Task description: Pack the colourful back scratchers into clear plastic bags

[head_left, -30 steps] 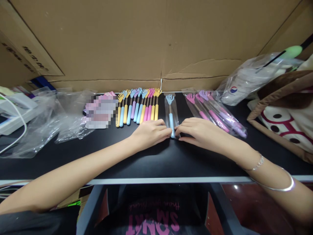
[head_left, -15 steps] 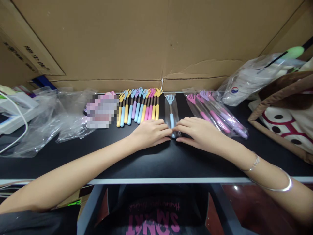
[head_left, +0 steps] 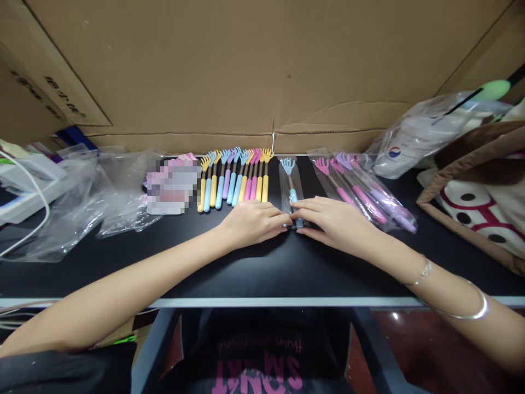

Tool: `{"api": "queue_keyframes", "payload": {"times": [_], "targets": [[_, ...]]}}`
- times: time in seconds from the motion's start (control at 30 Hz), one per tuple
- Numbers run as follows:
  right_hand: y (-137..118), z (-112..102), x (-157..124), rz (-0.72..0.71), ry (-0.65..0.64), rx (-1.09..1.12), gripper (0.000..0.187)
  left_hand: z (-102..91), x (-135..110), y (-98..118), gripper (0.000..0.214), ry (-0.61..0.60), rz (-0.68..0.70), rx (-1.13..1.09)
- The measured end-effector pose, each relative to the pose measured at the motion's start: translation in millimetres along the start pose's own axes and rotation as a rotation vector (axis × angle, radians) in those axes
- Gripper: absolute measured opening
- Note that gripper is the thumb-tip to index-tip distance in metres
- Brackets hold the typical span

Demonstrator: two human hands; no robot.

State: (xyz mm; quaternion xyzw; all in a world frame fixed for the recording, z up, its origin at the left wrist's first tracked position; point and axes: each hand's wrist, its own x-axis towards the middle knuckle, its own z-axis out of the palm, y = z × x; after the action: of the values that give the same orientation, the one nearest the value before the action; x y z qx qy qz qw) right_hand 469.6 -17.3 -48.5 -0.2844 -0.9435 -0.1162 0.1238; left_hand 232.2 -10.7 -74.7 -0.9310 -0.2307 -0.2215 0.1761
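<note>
Cardboard (head_left: 184,71) backs the bench (head_left: 254,279); loose scratchers (head_left: 226,184) lie left, bagged scratchers (head_left: 369,206) right. Between them, well back from the front edge (head_left: 262,302), left hand (head_left: 255,223) and right hand (head_left: 330,220) meet at the clear sleeve (head_left: 284,189) around the blue scratcher (head_left: 292,195); whether either grip is closed I cannot tell.

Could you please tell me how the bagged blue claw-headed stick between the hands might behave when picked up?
The blue claw-headed stick looks straight and slim, so it is probably stiff and light. Its glossy clear bag may slip and crinkle. The splayed prongs could keep it from rolling.
</note>
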Motion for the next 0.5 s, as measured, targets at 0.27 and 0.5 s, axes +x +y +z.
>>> {"api": "queue_keyframes", "payload": {"times": [0.27, 0.5], "targets": [[12.6, -6.8, -4.9, -0.016, -0.046, 0.026, 0.018, 2.9, -0.6, -6.0, 0.021, -0.011, -0.086, -0.016], [28.5, -9.3, -30.7, 0.075, -0.102, 0.096, 0.022, 4.9, -0.9, -6.7, 0.022, 0.008, -0.082, -0.054]]}}
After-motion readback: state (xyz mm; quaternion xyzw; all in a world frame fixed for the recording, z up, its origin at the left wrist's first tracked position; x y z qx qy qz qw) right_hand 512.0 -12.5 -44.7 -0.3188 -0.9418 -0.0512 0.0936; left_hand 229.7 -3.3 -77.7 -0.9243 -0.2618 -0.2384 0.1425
